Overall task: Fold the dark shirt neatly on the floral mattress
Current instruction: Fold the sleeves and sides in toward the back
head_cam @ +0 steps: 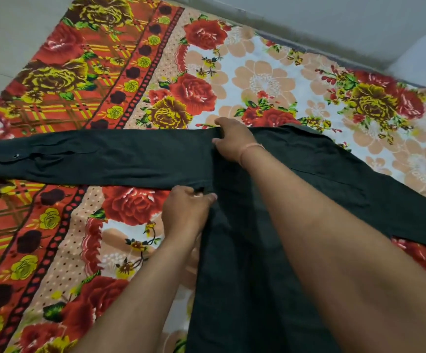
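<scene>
**Both hands pinch the dark shirt where its sleeve meets the body**

A dark, near-black long-sleeved cotton shirt (296, 189) lies flat on a mattress covered in a bright red, yellow and cream floral sheet (265, 82). The shirt's body runs lengthwise from the near edge of the mattress toward the far edge, collar end away from the person. One sleeve (100, 159) stretches straight out toward the left edge, its long axis crossing the body at a right angle, its buttoned cuff pointing left.

The left hand (186, 212) is nearer the person, with fingers closed on the lower seam of the sleeve at the armpit. The right hand (232, 141), reaching across the shirt, has fingers curled and pressed onto the cloth at the shoulder, on the sleeve's upper edge; whether they pinch it or only hold it down cannot be told. The whole sleeve lies to the left of both hands, so the likely next fold would swing it rightward over the body. The other sleeve (415, 220) trails toward the right edge.
</scene>
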